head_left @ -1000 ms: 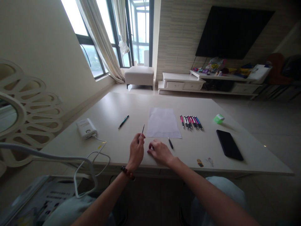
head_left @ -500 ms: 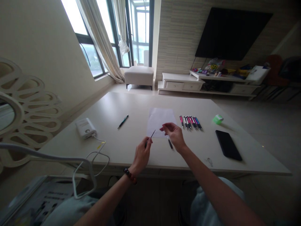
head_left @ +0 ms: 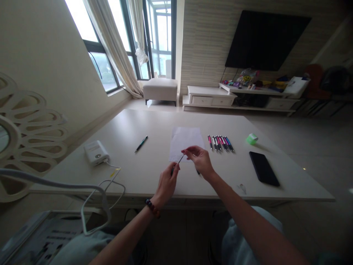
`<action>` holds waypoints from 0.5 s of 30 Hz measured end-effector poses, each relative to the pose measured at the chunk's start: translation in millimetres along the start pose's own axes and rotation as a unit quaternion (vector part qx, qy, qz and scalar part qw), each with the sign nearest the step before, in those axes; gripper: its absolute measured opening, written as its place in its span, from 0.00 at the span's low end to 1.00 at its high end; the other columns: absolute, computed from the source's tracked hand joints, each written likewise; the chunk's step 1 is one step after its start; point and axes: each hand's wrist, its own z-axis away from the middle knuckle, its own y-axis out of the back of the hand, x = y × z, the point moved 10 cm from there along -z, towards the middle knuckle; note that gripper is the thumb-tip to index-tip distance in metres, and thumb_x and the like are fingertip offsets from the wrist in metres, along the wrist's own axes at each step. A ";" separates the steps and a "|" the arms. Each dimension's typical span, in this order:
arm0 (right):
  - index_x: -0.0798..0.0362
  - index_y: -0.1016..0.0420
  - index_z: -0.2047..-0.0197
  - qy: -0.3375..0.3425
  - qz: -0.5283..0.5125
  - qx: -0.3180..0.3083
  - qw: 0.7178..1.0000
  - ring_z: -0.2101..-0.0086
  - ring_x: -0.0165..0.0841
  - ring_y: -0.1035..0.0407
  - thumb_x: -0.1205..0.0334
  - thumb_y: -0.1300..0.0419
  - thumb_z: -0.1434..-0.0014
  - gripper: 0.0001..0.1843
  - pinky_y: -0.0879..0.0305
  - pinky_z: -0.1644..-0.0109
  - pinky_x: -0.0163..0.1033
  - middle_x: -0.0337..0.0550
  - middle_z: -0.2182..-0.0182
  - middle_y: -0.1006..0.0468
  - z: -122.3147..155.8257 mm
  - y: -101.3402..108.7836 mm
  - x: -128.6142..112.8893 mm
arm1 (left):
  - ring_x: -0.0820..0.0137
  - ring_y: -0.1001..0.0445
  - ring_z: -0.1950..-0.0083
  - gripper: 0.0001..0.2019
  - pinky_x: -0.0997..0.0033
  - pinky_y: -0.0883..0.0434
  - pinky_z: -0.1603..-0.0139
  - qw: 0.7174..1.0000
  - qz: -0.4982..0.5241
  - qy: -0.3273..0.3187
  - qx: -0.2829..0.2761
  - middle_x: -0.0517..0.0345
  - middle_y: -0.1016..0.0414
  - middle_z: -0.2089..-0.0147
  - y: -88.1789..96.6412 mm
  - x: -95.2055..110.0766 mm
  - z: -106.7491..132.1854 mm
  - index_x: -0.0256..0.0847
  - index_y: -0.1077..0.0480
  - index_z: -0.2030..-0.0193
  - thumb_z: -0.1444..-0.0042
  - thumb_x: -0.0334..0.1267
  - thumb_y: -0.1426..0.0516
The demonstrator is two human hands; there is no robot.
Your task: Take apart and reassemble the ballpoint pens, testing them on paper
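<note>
My left hand point(head_left: 167, 180) is closed around a thin dark pen refill point(head_left: 181, 159), which sticks up and to the right from its fingers. A bit of something dark shows between thumb and forefinger, mostly hidden. My right hand point(head_left: 200, 162) is pinched at the refill's upper end; whatever its fingertips hold is too small to make out. Under the right hand lies a dark pen part point(head_left: 198, 172), largely covered. A white sheet of paper point(head_left: 183, 138) lies just beyond both hands. To the left, a dark teal pen point(head_left: 141, 144) rests on the table.
Several coloured pens point(head_left: 220, 143) lie in a row right of the paper. Farther right are a green-and-white small container point(head_left: 252, 138) and a black phone point(head_left: 264, 168). A white power bank point(head_left: 96, 152) with a cable stands at the left of the white table point(head_left: 154, 123).
My right hand has moved left and in to the refill's tip, closing the gap between them. It now covers more of the dark pen part. The view has shifted slightly.
</note>
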 end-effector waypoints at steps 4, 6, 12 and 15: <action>0.56 0.26 0.70 -0.026 0.009 -0.023 0.999 0.68 0.34 0.27 0.52 0.34 0.54 0.15 0.33 0.67 0.37 0.48 0.68 0.20 0.6 -3.5 8.9 | 0.74 0.43 0.74 0.15 0.76 0.44 0.71 1.000 -0.004 0.003 0.002 0.66 0.42 0.76 -0.6 1.6 -0.5 0.41 0.36 0.68 0.39 0.48 0.55; 0.56 0.26 0.70 -0.042 0.022 -0.037 0.998 0.69 0.33 0.28 0.51 0.34 0.55 0.16 0.34 0.68 0.37 0.46 0.70 0.20 1.7 -6.4 15.5 | 0.74 0.42 0.74 0.15 0.76 0.44 0.71 1.000 -0.005 0.002 0.001 0.66 0.41 0.76 -0.8 2.1 -0.6 0.41 0.36 0.67 0.39 0.48 0.55; 0.56 0.25 0.65 -0.064 0.095 -0.129 0.985 0.70 0.32 0.29 0.51 0.33 0.56 0.19 0.35 0.68 0.36 0.44 0.71 0.22 2.1 -15.1 29.3 | 0.74 0.40 0.72 0.15 0.76 0.43 0.70 1.000 0.002 -0.010 0.002 0.65 0.38 0.74 0.3 4.9 -0.5 0.41 0.36 0.67 0.39 0.47 0.55; 0.56 0.26 0.67 -0.065 0.295 -0.060 0.951 0.68 0.34 0.29 0.53 0.35 0.52 0.14 0.36 0.65 0.37 0.46 0.70 0.22 -5.2 17.7 34.5 | 0.75 0.42 0.73 0.15 0.76 0.44 0.71 1.000 -0.003 -0.005 0.004 0.66 0.41 0.75 0.7 2.9 0.0 0.41 0.36 0.67 0.39 0.48 0.55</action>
